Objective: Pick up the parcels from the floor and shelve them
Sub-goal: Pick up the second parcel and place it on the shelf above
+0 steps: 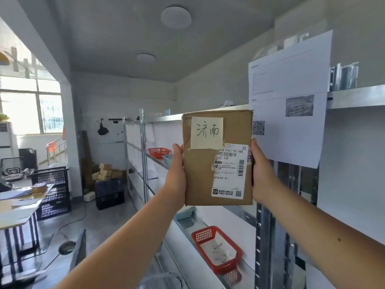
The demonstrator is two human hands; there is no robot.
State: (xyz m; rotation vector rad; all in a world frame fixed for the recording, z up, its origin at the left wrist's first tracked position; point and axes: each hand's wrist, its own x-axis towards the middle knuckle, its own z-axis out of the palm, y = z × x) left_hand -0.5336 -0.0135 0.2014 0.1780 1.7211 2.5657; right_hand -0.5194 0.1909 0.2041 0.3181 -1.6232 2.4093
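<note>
Holding a brown cardboard parcel (217,158) upright at chest height, the person stands facing a run of metal shelving (354,99) along the right wall. The left hand (177,174) has its grip closed on the parcel's left edge, thumb showing at the front and the fingers hidden behind the box; the right hand (261,174) is closed on the right edge in the same way, thumb forward. Both forearms reach up from the bottom of the view, so the parcel hangs in the air in front of the shelving, not resting on any shelf board. A pale yellow note (206,132) with two handwritten characters is stuck to the parcel's upper left, and a white shipping label (230,172) with barcodes covers its lower right. Just beside the parcel, to the right and behind it, a large printed sheet (291,97) with a QR code and a small photo hangs from the upper shelf. Below the parcel a red basket (216,248) holding a slip of paper sits on a lower shelf, and a second red basket (158,152) sits further down the row. Across the room, small cardboard boxes (104,172) are piled on a dark crate (109,192) by the far wall. At the left, a table (18,213) carries papers, with a black mesh crate (52,190) beside it.
</note>
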